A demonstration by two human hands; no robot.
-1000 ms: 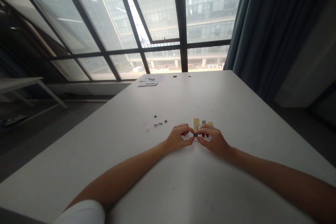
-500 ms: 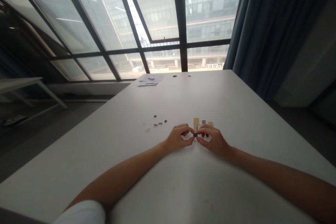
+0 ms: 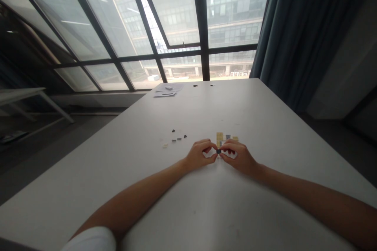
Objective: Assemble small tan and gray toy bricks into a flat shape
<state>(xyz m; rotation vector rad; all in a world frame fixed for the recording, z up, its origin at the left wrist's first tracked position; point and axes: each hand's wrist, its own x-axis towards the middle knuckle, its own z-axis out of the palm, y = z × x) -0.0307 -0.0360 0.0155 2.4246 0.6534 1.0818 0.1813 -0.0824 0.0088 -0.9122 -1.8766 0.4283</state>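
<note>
A small dark block-like piece (image 3: 218, 151) is pinched from both sides between my two hands. My left hand (image 3: 202, 152) grips its left side with thumb and forefinger. On the other side, my right hand (image 3: 239, 156) holds it with thumb and fingertips. Just beyond the hands lie yellow studded plates (image 3: 219, 136) and a grey-blue piece (image 3: 228, 137), partly hidden by my fingers. Off to the left, several small dark pieces (image 3: 179, 139) rest on the table, with pale pieces (image 3: 165, 146) near them.
The long white table (image 3: 159, 204) runs toward the windows. Papers (image 3: 165, 93) lie at its far left corner, and a dark round object (image 3: 195, 85) sits at the far edge. A dark blue curtain (image 3: 282, 39) hangs at the right.
The view has shifted very slightly. Both hands keep their pinch on the dark piece, and the loose pieces lie as before.
</note>
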